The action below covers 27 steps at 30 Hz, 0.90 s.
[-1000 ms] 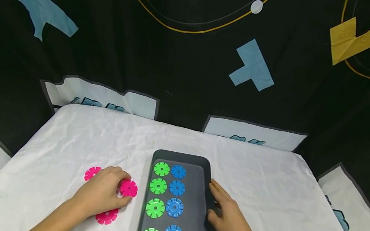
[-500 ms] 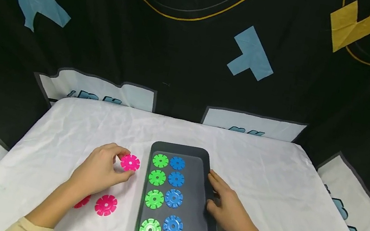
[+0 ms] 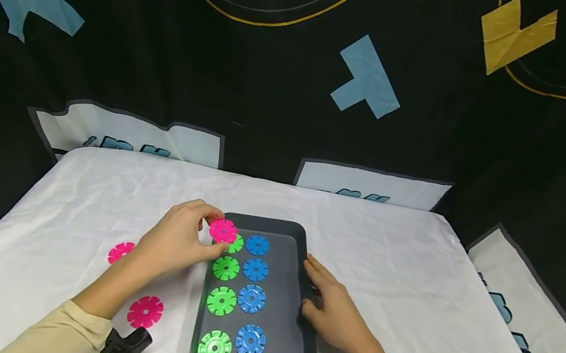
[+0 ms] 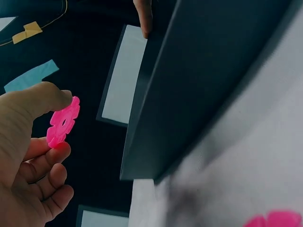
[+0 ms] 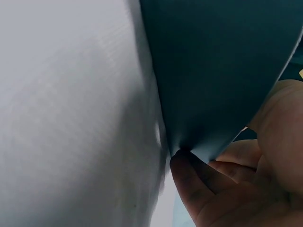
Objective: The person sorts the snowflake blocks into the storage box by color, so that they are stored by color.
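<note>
Head view: left hand pinches a pink notched plastic disc above a dark-grey rectangular tray, far left (right hand grips its right rim).

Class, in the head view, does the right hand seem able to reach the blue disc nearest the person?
Probably yes: the right hand touches the tray, and only the tray's rim and bare floor lie between it and that blue disc, which nothing covers.

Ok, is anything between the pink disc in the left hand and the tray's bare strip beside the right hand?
Yes, straight across: the farthest green disc and farthest blue disc lie flat in the tray. The held pink disc could probably pass above them.
</note>
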{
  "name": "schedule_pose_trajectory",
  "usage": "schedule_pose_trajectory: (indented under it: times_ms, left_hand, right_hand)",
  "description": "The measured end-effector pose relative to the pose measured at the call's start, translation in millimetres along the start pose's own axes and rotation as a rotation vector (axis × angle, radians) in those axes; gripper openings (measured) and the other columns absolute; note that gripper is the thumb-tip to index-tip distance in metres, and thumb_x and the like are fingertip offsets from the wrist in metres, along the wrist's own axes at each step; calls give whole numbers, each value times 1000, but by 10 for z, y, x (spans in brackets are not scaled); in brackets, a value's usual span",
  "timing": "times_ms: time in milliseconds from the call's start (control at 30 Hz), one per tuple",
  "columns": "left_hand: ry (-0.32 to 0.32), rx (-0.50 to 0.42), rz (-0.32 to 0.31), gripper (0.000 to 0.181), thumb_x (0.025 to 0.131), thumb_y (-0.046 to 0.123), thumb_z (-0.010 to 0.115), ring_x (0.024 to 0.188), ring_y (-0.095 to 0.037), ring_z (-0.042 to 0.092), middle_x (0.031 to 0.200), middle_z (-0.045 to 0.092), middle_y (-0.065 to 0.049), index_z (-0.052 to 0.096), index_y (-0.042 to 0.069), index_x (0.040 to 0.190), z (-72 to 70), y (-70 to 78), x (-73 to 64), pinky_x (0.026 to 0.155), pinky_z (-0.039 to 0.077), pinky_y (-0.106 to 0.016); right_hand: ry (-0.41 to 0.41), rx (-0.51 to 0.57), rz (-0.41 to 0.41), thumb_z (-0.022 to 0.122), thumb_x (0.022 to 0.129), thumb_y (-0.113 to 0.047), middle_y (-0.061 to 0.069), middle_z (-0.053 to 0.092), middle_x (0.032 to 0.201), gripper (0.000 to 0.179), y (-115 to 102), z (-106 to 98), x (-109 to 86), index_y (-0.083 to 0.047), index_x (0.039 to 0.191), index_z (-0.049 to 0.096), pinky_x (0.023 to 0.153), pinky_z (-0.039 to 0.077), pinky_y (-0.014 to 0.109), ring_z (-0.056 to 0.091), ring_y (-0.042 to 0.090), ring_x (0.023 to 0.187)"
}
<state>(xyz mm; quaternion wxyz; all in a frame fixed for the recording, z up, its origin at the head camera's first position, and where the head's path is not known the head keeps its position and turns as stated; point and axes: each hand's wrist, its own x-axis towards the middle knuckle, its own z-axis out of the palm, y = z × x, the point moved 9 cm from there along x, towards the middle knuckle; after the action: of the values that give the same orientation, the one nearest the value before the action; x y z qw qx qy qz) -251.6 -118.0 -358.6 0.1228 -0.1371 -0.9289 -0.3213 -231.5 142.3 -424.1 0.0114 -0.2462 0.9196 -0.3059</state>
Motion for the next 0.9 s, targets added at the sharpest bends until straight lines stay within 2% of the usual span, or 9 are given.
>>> schedule_pose_trajectory:
  times_ms: [300, 533, 733, 900]
  left_hand:
    - [-6, -40, 84, 52, 69, 32, 85, 83, -22, 58, 101, 65, -3, 69, 5, 111, 133, 227, 272, 68, 53, -32]
    - [-39, -50, 115, 52, 71, 34, 84, 77, -16, 54, 97, 63, -1, 69, 6, 112, 254, 397, 499, 63, 50, -27]
    - [-113, -49, 128, 51, 73, 35, 81, 77, -14, 56, 98, 64, -1, 68, 5, 113, 483, 513, 637, 65, 50, -27]
    - [-172, -9, 128, 50, 73, 36, 82, 87, -17, 59, 100, 66, -3, 69, 5, 110, 703, 575, 771, 75, 53, -32]
  right_hand:
    - [-1, 1, -2, 61, 83, -4, 6, 26, 158, 71, 18, 3, 2, 1, 149, 36, 98, 45, 30, 36, 16, 137]
    - [-2, -10, -9, 61, 83, -6, 4, 25, 159, 71, 18, 13, 8, 0, 149, 35, 102, 42, 33, 31, 16, 140]
    - [-9, 10, -16, 60, 84, -5, 7, 25, 159, 70, 27, 30, -4, 2, 149, 35, 101, 42, 31, 29, 16, 140]
    - [-9, 11, -14, 60, 84, -6, 4, 24, 159, 70, 36, 18, 1, 2, 149, 34, 102, 42, 33, 28, 16, 141]
